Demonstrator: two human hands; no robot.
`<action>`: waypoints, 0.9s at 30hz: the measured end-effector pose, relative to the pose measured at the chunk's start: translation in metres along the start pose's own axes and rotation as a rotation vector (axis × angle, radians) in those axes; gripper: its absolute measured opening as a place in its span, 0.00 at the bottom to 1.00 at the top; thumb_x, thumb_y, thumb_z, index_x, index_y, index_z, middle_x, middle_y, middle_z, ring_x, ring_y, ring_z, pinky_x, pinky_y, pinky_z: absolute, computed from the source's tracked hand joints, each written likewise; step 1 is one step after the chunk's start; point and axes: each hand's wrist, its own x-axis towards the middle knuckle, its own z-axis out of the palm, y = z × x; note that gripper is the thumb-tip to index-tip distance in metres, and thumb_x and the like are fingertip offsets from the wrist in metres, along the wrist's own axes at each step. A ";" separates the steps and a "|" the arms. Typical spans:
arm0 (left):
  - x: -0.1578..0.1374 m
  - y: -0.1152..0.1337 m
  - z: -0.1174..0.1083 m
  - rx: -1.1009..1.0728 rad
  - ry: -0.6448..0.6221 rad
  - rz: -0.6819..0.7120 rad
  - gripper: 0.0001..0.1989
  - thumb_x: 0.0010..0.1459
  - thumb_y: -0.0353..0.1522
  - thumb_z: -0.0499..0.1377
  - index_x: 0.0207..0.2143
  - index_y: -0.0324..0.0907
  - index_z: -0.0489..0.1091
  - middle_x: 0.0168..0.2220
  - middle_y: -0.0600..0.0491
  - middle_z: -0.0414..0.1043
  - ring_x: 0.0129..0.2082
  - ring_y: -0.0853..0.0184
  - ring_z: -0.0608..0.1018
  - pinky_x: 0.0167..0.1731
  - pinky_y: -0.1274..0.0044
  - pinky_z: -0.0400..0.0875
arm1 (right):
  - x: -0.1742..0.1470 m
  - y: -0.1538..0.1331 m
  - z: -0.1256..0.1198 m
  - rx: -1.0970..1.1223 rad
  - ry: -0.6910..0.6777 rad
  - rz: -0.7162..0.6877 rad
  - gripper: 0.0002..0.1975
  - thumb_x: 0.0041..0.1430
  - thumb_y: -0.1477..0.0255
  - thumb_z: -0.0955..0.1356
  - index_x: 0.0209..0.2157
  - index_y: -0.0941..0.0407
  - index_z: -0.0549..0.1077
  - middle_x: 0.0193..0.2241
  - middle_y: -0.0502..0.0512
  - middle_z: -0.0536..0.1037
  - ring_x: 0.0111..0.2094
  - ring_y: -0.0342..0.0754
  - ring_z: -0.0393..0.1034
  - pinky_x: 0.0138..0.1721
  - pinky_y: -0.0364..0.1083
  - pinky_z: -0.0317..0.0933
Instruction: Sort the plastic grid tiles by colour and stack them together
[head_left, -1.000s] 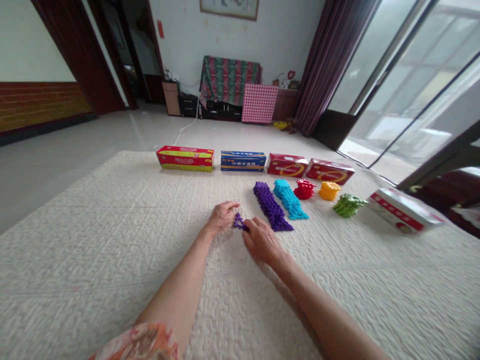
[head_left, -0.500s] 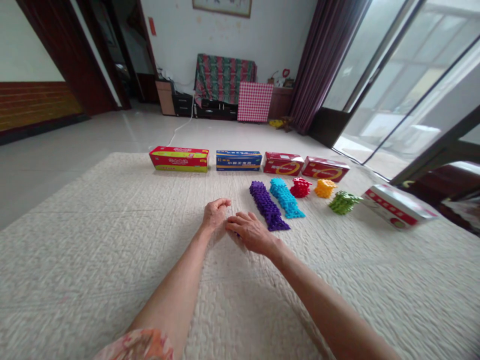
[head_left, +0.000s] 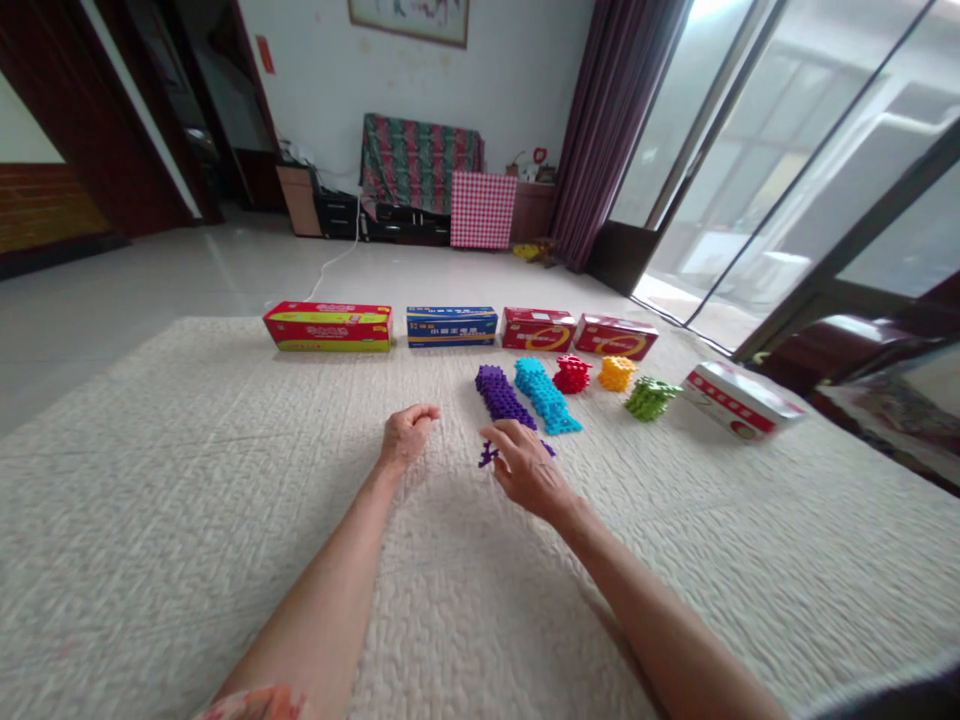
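My right hand [head_left: 527,468] is closed on a small purple toothed plastic piece [head_left: 486,456], which sticks out left of the fingers. This hand is over the near end of a row of stacked purple toothed pieces [head_left: 499,392] and hides part of it. Just right of that row lies a similar light-blue row [head_left: 541,390]. My left hand [head_left: 409,435] rests on the cream quilted cover [head_left: 225,500] with its fingers curled together; whatever they may hold is hidden. Shorter stacks in red [head_left: 572,374], yellow [head_left: 617,373] and green [head_left: 651,398] continue to the right.
Along the far edge stand a red-and-yellow box [head_left: 330,328], a blue box [head_left: 451,327] and two dark-red boxes [head_left: 538,329]. A white-and-red box [head_left: 742,400] lies at the right. Beyond the cover are a tiled floor [head_left: 225,270] and glass doors [head_left: 720,200].
My right hand has moved right, away from my left hand, to the purple row, with the purple piece now showing. The view has turned slightly right. My left hand keeps its curled shape.
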 end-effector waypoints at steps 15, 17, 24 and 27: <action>0.000 -0.004 0.000 0.041 0.005 0.004 0.13 0.48 0.32 0.54 0.32 0.41 0.78 0.33 0.53 0.81 0.36 0.64 0.80 0.42 0.74 0.72 | -0.038 0.035 -0.014 -0.089 0.150 0.190 0.26 0.49 0.84 0.64 0.52 0.56 0.68 0.47 0.62 0.70 0.48 0.56 0.65 0.50 0.58 0.63; 0.001 -0.005 0.000 0.045 0.007 0.008 0.13 0.49 0.32 0.54 0.32 0.41 0.78 0.33 0.53 0.81 0.36 0.64 0.80 0.42 0.74 0.73 | -0.039 0.036 -0.014 -0.091 0.143 0.194 0.27 0.48 0.83 0.64 0.52 0.56 0.68 0.47 0.62 0.70 0.48 0.56 0.65 0.51 0.59 0.63; -0.001 -0.001 -0.001 0.048 0.000 0.008 0.14 0.48 0.32 0.53 0.32 0.41 0.77 0.34 0.52 0.81 0.36 0.64 0.80 0.42 0.73 0.73 | -0.040 0.031 -0.012 -0.075 0.143 0.194 0.26 0.49 0.82 0.64 0.52 0.56 0.68 0.51 0.62 0.69 0.52 0.57 0.63 0.53 0.61 0.61; -0.002 0.001 -0.001 0.055 -0.001 0.004 0.14 0.48 0.33 0.54 0.32 0.41 0.77 0.33 0.52 0.81 0.36 0.64 0.80 0.42 0.73 0.73 | -0.040 0.028 -0.011 -0.054 0.157 0.195 0.27 0.49 0.82 0.65 0.52 0.55 0.68 0.52 0.62 0.68 0.53 0.58 0.63 0.53 0.61 0.61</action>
